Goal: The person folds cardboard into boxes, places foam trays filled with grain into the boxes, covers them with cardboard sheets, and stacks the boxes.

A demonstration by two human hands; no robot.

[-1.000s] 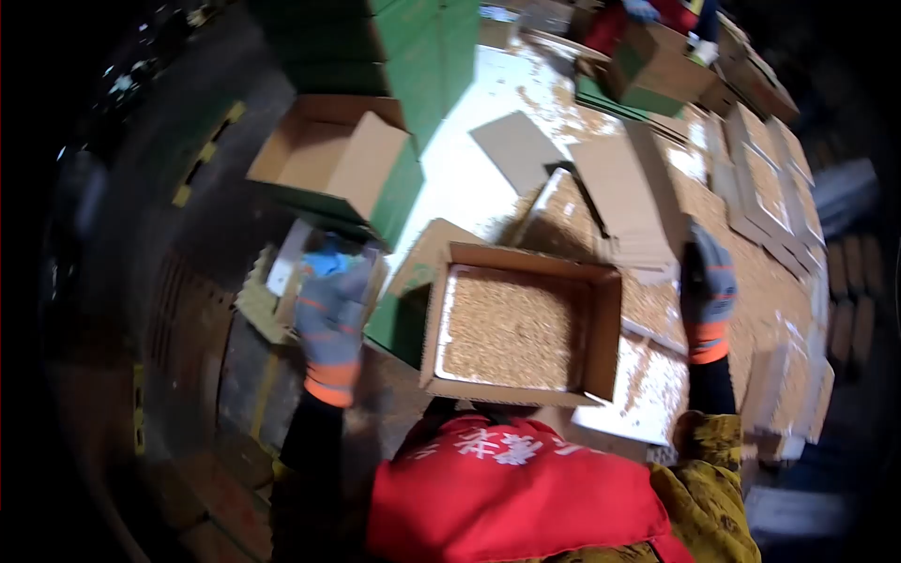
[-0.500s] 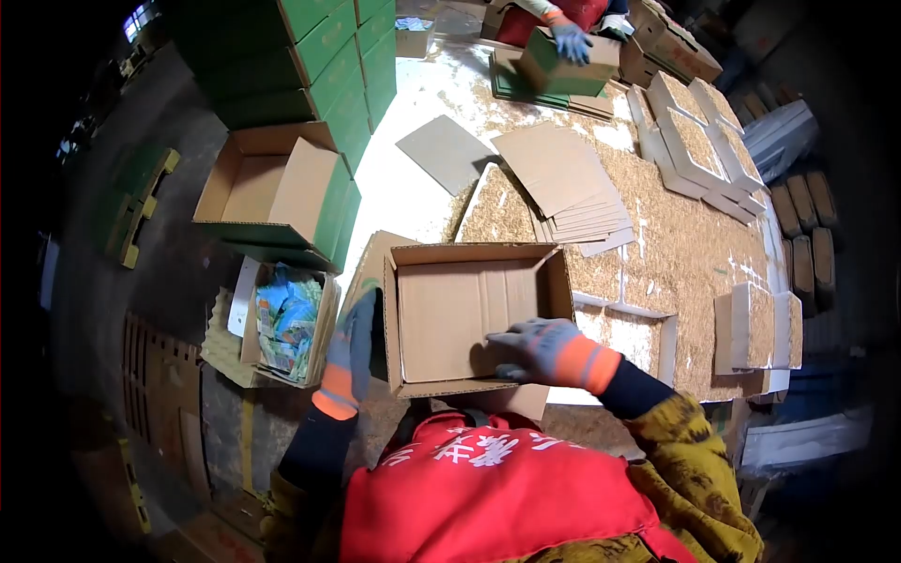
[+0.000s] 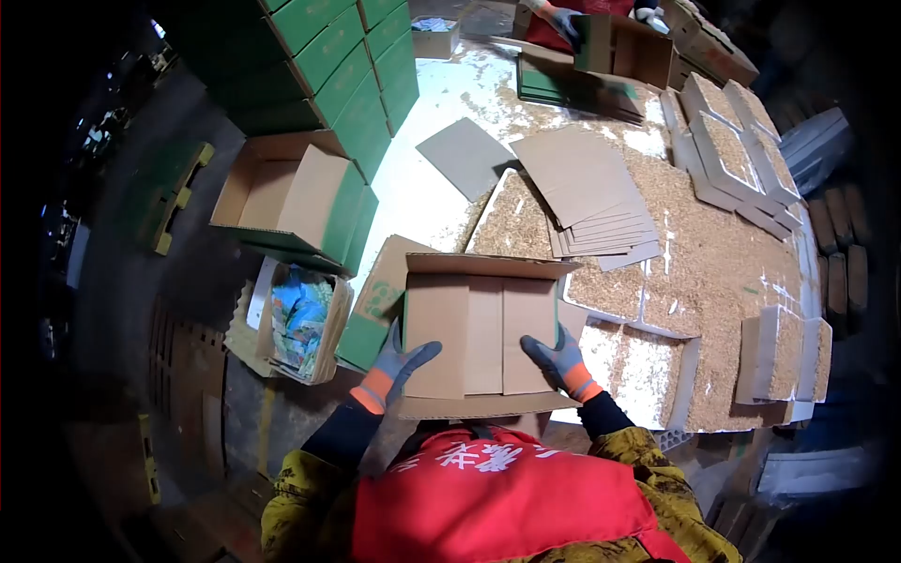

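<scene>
A cardboard box [image 3: 484, 319] sits right in front of me, its two side flaps folded inward over the opening. The long flaps at its far and near edges stand outward. My left hand [image 3: 399, 364], in a grey and orange glove, grips the box's left side with the thumb on the flap. On the right side my right hand [image 3: 560, 361] grips it the same way, thumb over the edge. Under the box's left side lies a flat green-printed cardboard piece [image 3: 375, 305], partly hidden.
Flat cardboard sheets [image 3: 587, 178] lie fanned out beyond the box. Trays of brown grainy material [image 3: 727, 155] cover the right. At left are stacked green boxes [image 3: 324, 70], an open box [image 3: 282, 192] and a carton of blue packets [image 3: 302, 319]. Across the table, another person's gloved hand [image 3: 563, 23] holds a box.
The side flaps now lie folded inward, covering the box's inside. My right hand has moved from inside the box to its right side, and my left hand has come onto the left flap.
</scene>
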